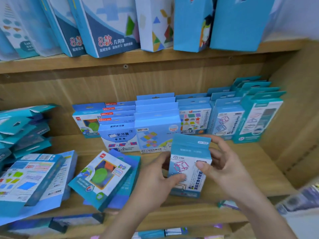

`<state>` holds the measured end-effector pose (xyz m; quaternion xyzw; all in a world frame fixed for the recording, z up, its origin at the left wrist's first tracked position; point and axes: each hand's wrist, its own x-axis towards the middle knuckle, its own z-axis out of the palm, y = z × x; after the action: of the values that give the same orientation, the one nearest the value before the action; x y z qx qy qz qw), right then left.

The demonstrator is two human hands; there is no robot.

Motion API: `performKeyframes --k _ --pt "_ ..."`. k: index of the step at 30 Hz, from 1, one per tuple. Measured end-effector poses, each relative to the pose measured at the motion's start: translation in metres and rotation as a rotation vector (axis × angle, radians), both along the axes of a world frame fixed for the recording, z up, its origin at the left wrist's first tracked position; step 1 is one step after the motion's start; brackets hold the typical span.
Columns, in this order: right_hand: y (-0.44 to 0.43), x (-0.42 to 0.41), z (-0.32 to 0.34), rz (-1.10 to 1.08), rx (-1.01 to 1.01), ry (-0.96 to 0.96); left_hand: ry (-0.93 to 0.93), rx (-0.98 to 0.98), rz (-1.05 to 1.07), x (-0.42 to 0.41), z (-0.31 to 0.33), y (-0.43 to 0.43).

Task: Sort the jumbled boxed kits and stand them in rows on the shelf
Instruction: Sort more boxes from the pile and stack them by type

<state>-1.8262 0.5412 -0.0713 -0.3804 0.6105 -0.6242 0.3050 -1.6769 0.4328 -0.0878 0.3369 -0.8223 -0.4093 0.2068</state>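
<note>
My left hand [155, 175] and right hand [224, 167] clasp the boxed kit's [187, 152] sides, fingers [217, 142] wrapped round; seemingly light, stiff card.

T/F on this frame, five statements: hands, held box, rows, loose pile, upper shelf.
1. Both hands grip one kit. True: the left hand and right hand hold the held kit by its sides.
2. The held kit lies flat. False: it is upright, tab end up.
3. Behind it, rows of kits stand at the back of the shelf. True.
4. The loose kits left of the hands stand upright. False: they lie tilted and overlapping.
5. The upper shelf carries nothing. False: larger boxes lean on it.
</note>
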Motion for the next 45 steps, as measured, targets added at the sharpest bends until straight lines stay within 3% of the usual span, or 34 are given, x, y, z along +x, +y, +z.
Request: performKeyframes --k 4,10,17,22,37,45 --pt "0.013 -0.022 0.003 -0.053 -0.039 0.022 -0.010 -0.008 -0.059 -0.031 0.007 0.002" --pt "0.030 -0.066 -0.013 -0.315 -0.052 0.161 0.013 -0.073 -0.042 -0.103 0.013 0.006" --pt "0.026 -0.094 -0.037 -0.348 0.072 0.249 0.031 -0.185 0.024 -0.178 -0.014 0.014" --pt "0.019 -0.104 -0.044 -0.317 0.176 0.237 0.045 -0.231 0.061 -0.191 -0.023 0.014" --pt "0.001 -0.129 -0.058 -0.388 0.090 0.170 -0.312 -0.502 0.050 -0.212 -0.015 0.008" --pt "0.007 -0.127 -0.051 -0.408 0.117 0.169 -0.238 -0.441 0.023 -0.205 -0.012 0.005"
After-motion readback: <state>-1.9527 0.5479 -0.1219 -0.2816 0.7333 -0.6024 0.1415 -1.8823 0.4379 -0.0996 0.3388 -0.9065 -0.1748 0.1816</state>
